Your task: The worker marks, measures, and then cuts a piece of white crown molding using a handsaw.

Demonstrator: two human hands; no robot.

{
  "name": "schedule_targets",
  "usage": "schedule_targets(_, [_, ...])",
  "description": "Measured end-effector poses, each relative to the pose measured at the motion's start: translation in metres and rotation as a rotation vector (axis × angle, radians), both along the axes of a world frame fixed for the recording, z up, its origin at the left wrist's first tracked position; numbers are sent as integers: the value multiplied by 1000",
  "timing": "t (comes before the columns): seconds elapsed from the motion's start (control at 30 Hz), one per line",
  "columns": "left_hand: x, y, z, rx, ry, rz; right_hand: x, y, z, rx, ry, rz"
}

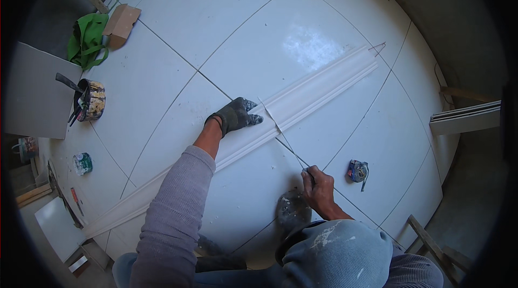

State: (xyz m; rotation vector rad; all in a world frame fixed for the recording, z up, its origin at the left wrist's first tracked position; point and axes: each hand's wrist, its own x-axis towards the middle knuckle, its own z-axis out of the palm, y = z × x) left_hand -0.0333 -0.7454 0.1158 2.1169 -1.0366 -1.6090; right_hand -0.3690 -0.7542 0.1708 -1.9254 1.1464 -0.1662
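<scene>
A long white ribbed moulding [318,88] lies diagonally across the tiled floor, rising from lower left to upper right. My left hand [236,115], in a dark glove with whitish smears, grips its far edge, thumb apart from the fingers. Just right of those fingertips, a thin wire-like strand [291,150] crosses the moulding and runs down toward me. Bare and closed, my right hand [319,191] holds the strand's near end. What this strand is made of is too fine to tell.
A tape measure [357,171] lies right of my right hand. Far left are a paint-stained bucket [96,100] with tools, a small tub [82,163], a green cloth bag [89,37] and a cardboard box [122,24]. Stacked panels [467,118] stand at right. My shoe [294,210] is close by.
</scene>
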Motion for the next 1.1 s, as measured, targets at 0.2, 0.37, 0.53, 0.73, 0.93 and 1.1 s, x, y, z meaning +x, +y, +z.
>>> schedule_targets(0.2, [4, 3, -6, -9, -11, -40, 58, -16, -25, -121, -118, 56])
schedule_targets(0.37, [1, 6, -3, 7, 11, -11, 21, -4, -11, -59, -54, 50])
schedule_targets(0.53, [1, -2, 4, 18, 14, -42, -8, 5, -4, -49, -33, -2])
schedule_targets(0.73, [9, 0, -17, -12, -16, -40, 14, -4, -24, -66, -42, 59])
schedule_targets(0.93, [3, 1, -6, 25, -20, -6, 60, -22, -30, -38, -40, 79])
schedule_targets(1.1, [-1, 1, -6, 12, 25, -20, 43, -15, -21, -42, -46, 35])
